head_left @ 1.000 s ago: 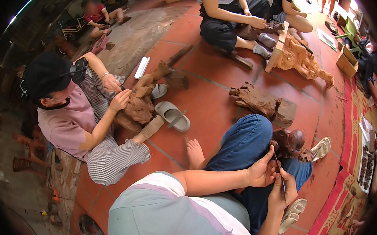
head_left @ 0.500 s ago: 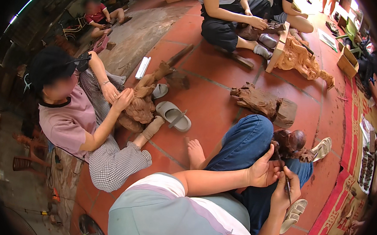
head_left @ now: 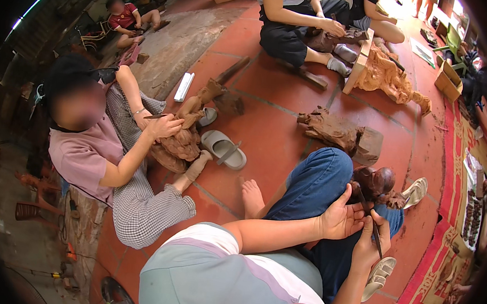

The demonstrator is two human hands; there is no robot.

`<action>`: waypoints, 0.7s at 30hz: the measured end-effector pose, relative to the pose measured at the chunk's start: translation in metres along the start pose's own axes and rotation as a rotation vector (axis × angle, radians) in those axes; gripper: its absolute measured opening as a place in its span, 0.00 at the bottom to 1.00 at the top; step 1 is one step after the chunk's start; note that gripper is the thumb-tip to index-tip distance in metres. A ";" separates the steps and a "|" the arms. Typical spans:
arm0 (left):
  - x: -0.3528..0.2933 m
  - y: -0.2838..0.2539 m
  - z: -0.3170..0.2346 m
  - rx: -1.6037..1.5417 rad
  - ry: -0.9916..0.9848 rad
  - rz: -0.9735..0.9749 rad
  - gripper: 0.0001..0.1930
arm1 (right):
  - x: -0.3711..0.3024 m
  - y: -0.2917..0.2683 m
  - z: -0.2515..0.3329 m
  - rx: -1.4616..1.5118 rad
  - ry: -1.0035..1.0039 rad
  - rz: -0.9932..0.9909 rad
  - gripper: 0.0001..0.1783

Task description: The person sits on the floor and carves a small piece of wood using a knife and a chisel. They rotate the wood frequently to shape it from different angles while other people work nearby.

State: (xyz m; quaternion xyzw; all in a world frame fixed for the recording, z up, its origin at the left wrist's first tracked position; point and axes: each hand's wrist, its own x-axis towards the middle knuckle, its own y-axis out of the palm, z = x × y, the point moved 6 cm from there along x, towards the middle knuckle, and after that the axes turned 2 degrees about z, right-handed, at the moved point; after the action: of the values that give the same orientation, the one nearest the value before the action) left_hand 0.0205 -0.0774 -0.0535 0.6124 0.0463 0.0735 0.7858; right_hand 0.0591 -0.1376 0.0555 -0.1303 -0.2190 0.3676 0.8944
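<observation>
Beside edge of dark carving point(head_left: 377, 181), left fingers point(head_left: 353, 219) half-open, right fingers point(head_left: 383, 224) pinching tool point(head_left: 363, 198); red tiles point(head_left: 270, 134) spread beyond knee point(head_left: 327, 164)

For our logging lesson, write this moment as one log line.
left hand: open, near dark carving; right hand: holding thin tool; nearby: beige sandal

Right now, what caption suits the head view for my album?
Right hand holding a slender tool, left hand close by, near a dark carving.

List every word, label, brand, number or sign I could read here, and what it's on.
Nothing here can be read.
Red shirt: any mark is too small.
Green-edged white sheet: too small to tell.
Dark brown wood carving and thin tool: no lettering shows.
</observation>
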 end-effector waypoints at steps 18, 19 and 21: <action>-0.004 0.006 0.003 0.000 -0.113 0.376 0.36 | -0.003 -0.001 0.012 -0.002 -0.051 0.044 0.06; -0.003 0.007 0.002 0.041 -0.057 0.239 0.36 | 0.002 -0.003 0.012 -0.040 -0.064 0.011 0.06; -0.002 0.019 0.001 0.125 0.046 -0.029 0.36 | 0.008 -0.004 0.006 -0.078 -0.072 -0.034 0.06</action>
State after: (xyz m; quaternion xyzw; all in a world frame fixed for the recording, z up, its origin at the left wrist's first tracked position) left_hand 0.0172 -0.0744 -0.0350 0.6577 0.0778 0.0731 0.7457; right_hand 0.0634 -0.1342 0.0650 -0.1482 -0.2674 0.3479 0.8863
